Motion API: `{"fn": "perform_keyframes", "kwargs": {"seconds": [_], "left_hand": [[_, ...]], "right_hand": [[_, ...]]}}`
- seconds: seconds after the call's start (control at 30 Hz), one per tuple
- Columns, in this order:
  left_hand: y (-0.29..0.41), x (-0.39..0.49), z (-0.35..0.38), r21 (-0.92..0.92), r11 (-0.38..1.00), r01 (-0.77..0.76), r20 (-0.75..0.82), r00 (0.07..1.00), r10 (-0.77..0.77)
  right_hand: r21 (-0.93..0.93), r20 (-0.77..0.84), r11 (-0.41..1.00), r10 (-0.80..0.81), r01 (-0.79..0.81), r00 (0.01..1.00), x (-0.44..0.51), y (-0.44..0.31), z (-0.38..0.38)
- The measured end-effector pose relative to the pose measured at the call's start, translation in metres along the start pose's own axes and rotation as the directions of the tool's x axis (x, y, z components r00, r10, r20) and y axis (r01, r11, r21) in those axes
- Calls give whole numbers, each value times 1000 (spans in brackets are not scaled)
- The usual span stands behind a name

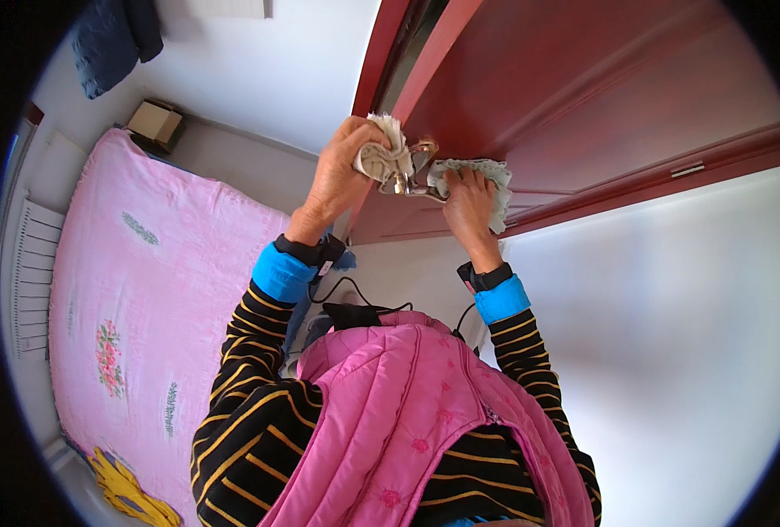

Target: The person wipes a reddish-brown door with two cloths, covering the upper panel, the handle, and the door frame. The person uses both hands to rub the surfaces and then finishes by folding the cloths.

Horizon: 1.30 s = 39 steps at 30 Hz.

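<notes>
My left hand (345,161) grips a bunched cream cloth (384,158) beside the metal door handle (420,158). The cloth touches or nearly touches the handle's near side. With bent fingers, my right hand (470,203) holds a pale greenish-white cloth (495,172) around or against the lever's free end, which is partly hidden. The handle is shiny and sits close to the edge of a dark red panelled door (561,85). That door stands ajar, with a dark gap between it and the red frame (376,62).
A bed with a pink floral cover (165,290) lies to the left, a yellow cloth (126,491) at its near corner. Beyond it are a box (154,122) and a white radiator (37,277). Dark clothing (104,49) hangs at upper left. A white wall (660,316) flanks the right.
</notes>
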State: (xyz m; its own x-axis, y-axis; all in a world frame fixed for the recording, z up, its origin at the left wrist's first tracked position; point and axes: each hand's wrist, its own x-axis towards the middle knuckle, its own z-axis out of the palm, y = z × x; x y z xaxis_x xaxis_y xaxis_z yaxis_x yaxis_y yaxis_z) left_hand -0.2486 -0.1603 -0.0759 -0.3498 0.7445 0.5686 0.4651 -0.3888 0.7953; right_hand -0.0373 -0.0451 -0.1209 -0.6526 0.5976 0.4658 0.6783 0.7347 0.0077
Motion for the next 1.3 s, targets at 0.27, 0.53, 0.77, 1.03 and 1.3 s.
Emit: {"fn": "perform_keyframes", "kwargs": {"seconds": [0.27,0.53,0.77,1.03,1.3], "left_hand": [[82,63,-20,30,940,-340,-469,826,314],[116,100,23,553,527,-645,-110,571,814],[75,63,41,684,549,-481,-12,744,668],[42,13,39,587,731,-349,44,915,402],[38,1,30,405,898,-173,47,985,168]], "right_hand": [[-4,9,1000,-27,27,1000,0,2,1],[-23,-68,997,-78,77,995,-1,2,5],[-17,-96,997,-75,73,993,-1,2,5],[16,-48,997,-71,72,996,-1,4,9],[12,-23,996,-83,83,996,1,6,9]]}}
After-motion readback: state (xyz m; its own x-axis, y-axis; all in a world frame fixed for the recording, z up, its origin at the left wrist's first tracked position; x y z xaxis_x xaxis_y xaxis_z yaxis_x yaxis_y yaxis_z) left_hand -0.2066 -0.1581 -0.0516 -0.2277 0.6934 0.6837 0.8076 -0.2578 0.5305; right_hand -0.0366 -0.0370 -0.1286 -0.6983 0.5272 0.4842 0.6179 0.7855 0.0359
